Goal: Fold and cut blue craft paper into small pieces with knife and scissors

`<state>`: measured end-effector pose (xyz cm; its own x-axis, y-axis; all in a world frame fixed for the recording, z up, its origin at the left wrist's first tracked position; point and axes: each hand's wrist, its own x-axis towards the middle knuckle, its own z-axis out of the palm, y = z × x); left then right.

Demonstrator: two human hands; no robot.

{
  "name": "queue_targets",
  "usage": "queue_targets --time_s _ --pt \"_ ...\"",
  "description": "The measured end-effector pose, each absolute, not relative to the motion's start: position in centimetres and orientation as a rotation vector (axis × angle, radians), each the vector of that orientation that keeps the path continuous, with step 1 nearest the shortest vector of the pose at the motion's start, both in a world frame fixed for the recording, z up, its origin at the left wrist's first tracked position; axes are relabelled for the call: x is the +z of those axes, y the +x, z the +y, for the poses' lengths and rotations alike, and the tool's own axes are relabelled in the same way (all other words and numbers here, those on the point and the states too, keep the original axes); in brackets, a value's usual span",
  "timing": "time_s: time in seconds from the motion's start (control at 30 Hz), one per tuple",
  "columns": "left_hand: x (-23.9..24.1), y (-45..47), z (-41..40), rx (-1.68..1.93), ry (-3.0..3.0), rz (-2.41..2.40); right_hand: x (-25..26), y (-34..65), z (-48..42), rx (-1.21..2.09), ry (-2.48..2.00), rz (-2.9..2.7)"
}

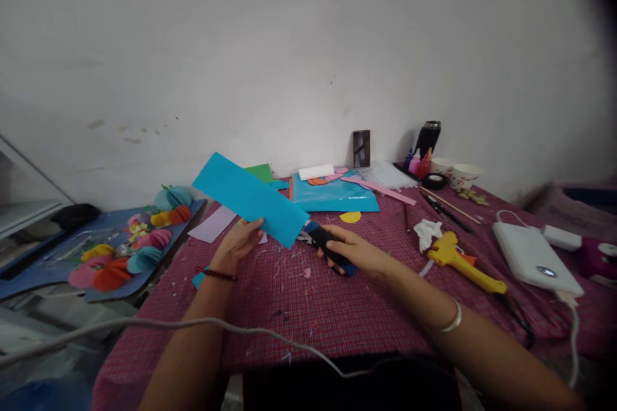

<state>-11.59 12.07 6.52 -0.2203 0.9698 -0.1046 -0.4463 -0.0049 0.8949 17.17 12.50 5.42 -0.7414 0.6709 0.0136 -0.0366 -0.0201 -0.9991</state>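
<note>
Above the checked cloth (308,308), left hand (237,245) pinches 1 blue strip (250,199) at its near end, held clear. Right hand (354,249) is closed around scissors (328,245), blades at the strip's edge. Strip appears uncut; cutting remains.

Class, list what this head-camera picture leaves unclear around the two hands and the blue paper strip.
- Head view: the dark-handled tool under the right hand; the fingers and blue paper strip hide its working end.
- Left hand: fingers behind the strip.
- Paper scraps on the tablecloth: too small.
</note>
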Motion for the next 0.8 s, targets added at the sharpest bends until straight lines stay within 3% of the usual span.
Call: queue_targets --time_s 0.8 --pt "6.6 -9.1 12.0 1.747 0.625 1.096 5.2 16.7 12.3 1.754 -0.722 -1.762"
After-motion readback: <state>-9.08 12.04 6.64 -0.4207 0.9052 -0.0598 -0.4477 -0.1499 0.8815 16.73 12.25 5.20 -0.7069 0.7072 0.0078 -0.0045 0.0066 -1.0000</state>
